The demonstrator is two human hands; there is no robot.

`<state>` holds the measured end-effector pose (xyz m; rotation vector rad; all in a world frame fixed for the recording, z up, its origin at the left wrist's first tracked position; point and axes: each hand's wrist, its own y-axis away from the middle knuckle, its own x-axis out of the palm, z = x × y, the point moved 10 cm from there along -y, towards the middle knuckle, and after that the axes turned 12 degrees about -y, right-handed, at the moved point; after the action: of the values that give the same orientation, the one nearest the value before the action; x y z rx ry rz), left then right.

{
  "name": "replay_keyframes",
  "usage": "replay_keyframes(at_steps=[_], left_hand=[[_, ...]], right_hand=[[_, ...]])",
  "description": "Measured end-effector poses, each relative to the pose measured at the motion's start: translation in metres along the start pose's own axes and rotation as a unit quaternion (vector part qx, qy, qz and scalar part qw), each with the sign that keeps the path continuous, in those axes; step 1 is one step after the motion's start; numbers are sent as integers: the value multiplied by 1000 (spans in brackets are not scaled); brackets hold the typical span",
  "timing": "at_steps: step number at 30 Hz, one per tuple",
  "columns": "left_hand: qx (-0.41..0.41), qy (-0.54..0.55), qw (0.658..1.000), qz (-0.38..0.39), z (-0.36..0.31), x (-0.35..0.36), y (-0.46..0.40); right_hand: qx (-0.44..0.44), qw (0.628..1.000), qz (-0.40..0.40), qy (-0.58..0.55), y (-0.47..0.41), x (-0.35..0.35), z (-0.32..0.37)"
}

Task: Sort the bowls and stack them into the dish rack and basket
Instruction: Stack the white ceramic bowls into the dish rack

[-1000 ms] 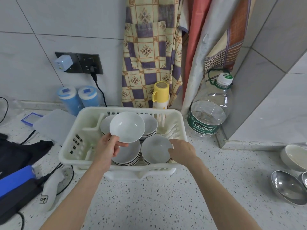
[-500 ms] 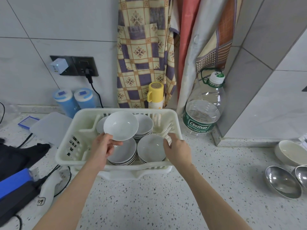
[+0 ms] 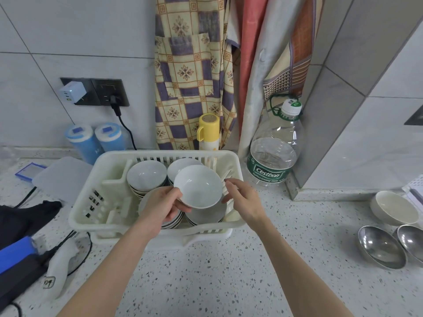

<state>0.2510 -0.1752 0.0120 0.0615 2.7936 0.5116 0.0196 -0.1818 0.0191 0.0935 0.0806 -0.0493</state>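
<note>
My left hand (image 3: 160, 208) pinches the near rim of a small white bowl (image 3: 198, 186) and holds it tilted above the cream plastic dish rack (image 3: 96, 200). Inside the rack stand stacks of white bowls: one at the back left (image 3: 146, 176), one at the back right (image 3: 180, 164) and one at the front right (image 3: 206, 213) under the held bowl. My right hand (image 3: 242, 199) hovers just right of the held bowl, fingers relaxed and spread, holding nothing. A cream bowl (image 3: 393, 208) and two steel bowls (image 3: 380, 247) (image 3: 412, 239) sit on the counter at the far right.
A large water bottle (image 3: 273, 154) stands right of the rack, a yellow flask (image 3: 208, 131) behind it, two blue canisters (image 3: 96, 140) at the back left. Dark cloth, cables and a blue device (image 3: 16, 248) crowd the left side. Aprons hang on the wall.
My left hand has carried the white bowl from the rack's left side to over its front right stack. My right hand lifted off the rack's rim and opened beside the bowl.
</note>
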Motion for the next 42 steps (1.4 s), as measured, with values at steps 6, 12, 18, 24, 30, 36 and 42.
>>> replay_keyframes(at_steps=[6,12,18,24,30,36,42], left_hand=[[-9,-34,999,23,1,14,2],[-22,-78,994,69,4,26,1],[71,-294,952,-38,-14,9,-1],[62,-302,951,-27,-3,14,-14],[64,-345,936,-42,-1,15,-18],[68,-396,914,-56,-1,18,-16],[72,-442,891,-71,-1,22,-13]], right_hand=[[24,999,-8,42,-4,-3,-7],[4,993,-8,120,-4,-2,-8],[13,987,-15,161,-3,0,-6],[49,982,6,181,-5,2,-10],[55,971,31,232,-5,7,-10],[44,954,51,292,-4,13,-11],[-6,916,78,393,2,20,-7]])
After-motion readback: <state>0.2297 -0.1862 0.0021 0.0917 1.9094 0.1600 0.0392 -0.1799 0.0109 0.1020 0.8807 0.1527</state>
